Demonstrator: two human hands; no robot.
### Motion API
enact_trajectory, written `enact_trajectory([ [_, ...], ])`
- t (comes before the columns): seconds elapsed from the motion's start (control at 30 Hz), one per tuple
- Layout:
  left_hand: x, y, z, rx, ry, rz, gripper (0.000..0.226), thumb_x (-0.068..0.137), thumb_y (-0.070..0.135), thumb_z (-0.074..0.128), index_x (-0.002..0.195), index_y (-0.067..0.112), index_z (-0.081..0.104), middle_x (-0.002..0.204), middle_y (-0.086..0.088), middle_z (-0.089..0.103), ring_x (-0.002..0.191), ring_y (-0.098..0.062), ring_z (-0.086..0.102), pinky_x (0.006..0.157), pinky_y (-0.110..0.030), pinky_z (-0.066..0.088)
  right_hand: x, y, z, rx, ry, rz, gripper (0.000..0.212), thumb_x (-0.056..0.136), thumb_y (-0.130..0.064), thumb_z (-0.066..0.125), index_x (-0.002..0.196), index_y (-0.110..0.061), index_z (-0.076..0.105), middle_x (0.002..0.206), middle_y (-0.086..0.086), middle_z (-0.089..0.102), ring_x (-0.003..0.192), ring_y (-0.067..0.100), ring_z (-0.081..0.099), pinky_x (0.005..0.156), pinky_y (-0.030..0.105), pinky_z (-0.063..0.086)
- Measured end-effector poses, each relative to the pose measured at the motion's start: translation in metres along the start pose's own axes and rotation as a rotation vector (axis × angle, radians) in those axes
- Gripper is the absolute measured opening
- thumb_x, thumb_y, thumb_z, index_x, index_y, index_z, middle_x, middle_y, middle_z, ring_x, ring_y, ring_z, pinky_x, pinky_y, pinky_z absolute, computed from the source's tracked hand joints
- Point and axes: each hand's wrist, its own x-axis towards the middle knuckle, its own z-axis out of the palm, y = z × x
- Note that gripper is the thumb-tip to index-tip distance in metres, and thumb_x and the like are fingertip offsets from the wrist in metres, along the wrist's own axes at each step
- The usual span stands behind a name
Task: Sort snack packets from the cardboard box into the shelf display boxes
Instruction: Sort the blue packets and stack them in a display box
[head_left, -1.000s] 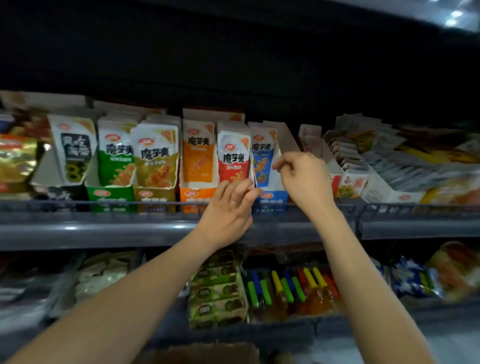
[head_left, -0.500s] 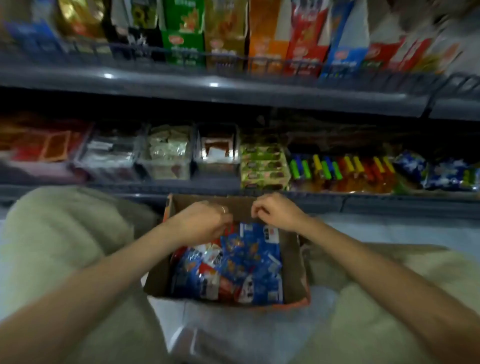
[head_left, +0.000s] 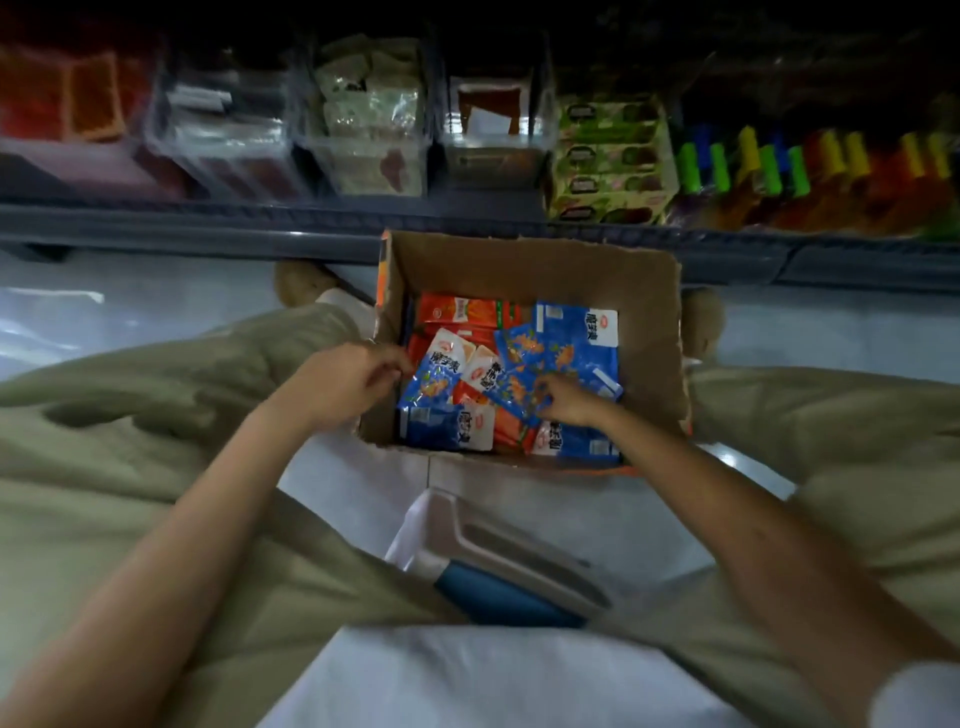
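Note:
An open cardboard box (head_left: 649, 332) sits on the floor between my knees, filled with several blue, orange and red snack packets. My right hand (head_left: 569, 402) is down inside the box, its fingers pinching a blue packet (head_left: 519, 387) in the middle of the pile. My left hand (head_left: 345, 382) hovers at the box's left wall with fingers curled; whether it holds anything is unclear. An orange packet (head_left: 460, 312) lies at the back of the box. The upper shelf with the display boxes is out of view.
The bottom shelf (head_left: 208, 228) runs behind the box, holding clear bins (head_left: 363, 119), green packs (head_left: 608, 161) and coloured tubes (head_left: 779, 166). My trouser legs (head_left: 130, 415) flank the box. A white and blue object (head_left: 498, 566) lies on the floor near me.
My view dropped from the upper shelf to the floor box. Both hands came down from the display boxes; the right hand now reaches deeper into the packets, the left has shifted to the box's left side.

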Motion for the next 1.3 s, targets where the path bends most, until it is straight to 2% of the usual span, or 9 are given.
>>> enact_trajectory([
  [0.3,0.015,-0.026,-0.023,-0.065,0.199,-0.054,0.025,0.095,0.014,0.048,0.115,0.017,0.062,0.107,-0.005,0.064,0.092,-0.026,0.060,0.076,-0.037,0.048,0.054,-0.081,0.034,0.469,0.149,0.064,0.081,0.084,-0.010,0.070,0.146,-0.003,0.018,0.149,0.014,0.028,0.135,0.028,0.033,0.097,0.025,0.037],
  [0.4,0.018,-0.036,-0.016,-0.074,0.118,-0.077,0.026,0.093,0.013,0.049,0.116,0.017,0.061,0.105,-0.005,0.065,0.092,-0.025,0.060,0.077,-0.040,0.049,0.072,-0.105,0.033,0.371,0.230,0.055,0.089,0.082,-0.016,0.073,0.147,-0.008,0.013,0.150,0.016,0.019,0.135,0.032,0.031,0.101,0.034,0.036],
  [0.57,0.027,-0.039,-0.014,-0.081,0.085,-0.107,0.029,0.094,0.015,0.049,0.121,0.017,0.059,0.106,-0.003,0.065,0.094,-0.021,0.060,0.080,-0.040,0.050,0.091,-0.107,0.029,0.074,0.241,0.007,0.062,0.085,-0.021,0.068,0.135,-0.006,0.034,0.136,0.017,0.044,0.120,0.034,0.049,0.094,0.042,0.046],
  [0.73,0.030,-0.042,-0.010,-0.144,0.131,-0.087,0.028,0.093,0.012,0.052,0.119,0.015,0.060,0.110,-0.005,0.065,0.099,-0.023,0.060,0.082,-0.040,0.050,0.081,-0.104,0.017,0.110,0.087,-0.037,0.026,0.095,-0.026,0.055,0.096,-0.002,0.064,0.091,0.012,0.062,0.079,0.020,0.056,0.064,0.026,0.041],
  [0.83,0.034,-0.032,-0.006,-0.225,0.150,-0.089,0.031,0.093,0.017,0.057,0.124,0.016,0.058,0.119,-0.004,0.061,0.105,-0.019,0.058,0.080,-0.027,0.045,0.057,-0.107,-0.004,0.245,0.174,-0.119,0.033,0.095,-0.029,0.053,0.106,0.000,0.065,0.109,0.023,0.063,0.096,0.034,0.060,0.081,0.039,0.048],
  [0.9,0.037,-0.023,-0.002,-0.267,0.129,-0.074,0.042,0.091,0.022,0.061,0.131,0.018,0.050,0.128,-0.002,0.056,0.113,-0.017,0.054,0.083,-0.021,0.040,0.038,-0.107,-0.021,0.267,0.250,-0.206,0.025,0.096,-0.025,0.053,0.096,-0.004,0.066,0.098,0.022,0.060,0.091,0.034,0.058,0.077,0.038,0.045],
  [1.07,0.038,-0.002,0.003,-0.538,0.081,-0.082,0.061,0.087,0.019,0.067,0.139,0.018,0.036,0.121,0.003,0.056,0.107,-0.014,0.059,0.083,-0.028,0.053,-0.008,-0.120,-0.053,0.485,0.253,-0.410,0.014,0.094,-0.010,0.055,0.098,-0.002,0.066,0.084,-0.006,0.051,0.075,0.000,0.055,0.069,0.012,0.041],
  [1.2,0.039,-0.004,0.003,-0.467,0.169,-0.152,0.033,0.090,0.017,0.062,0.121,0.011,0.052,0.104,-0.003,0.064,0.089,-0.020,0.064,0.067,-0.033,0.055,-0.004,-0.121,-0.045,0.702,0.287,-0.313,0.014,0.099,-0.019,0.046,0.101,-0.016,0.059,0.071,-0.005,0.052,0.058,-0.002,0.050,0.055,0.012,0.039],
  [1.3,0.042,-0.015,0.000,-0.525,0.267,-0.243,0.028,0.088,0.015,0.064,0.113,0.007,0.055,0.105,-0.008,0.066,0.090,-0.022,0.063,0.074,-0.037,0.053,0.025,-0.097,-0.015,0.473,0.143,-0.112,0.021,0.098,-0.017,0.048,0.117,-0.013,0.057,0.100,0.006,0.062,0.087,0.014,0.057,0.071,0.022,0.047],
])
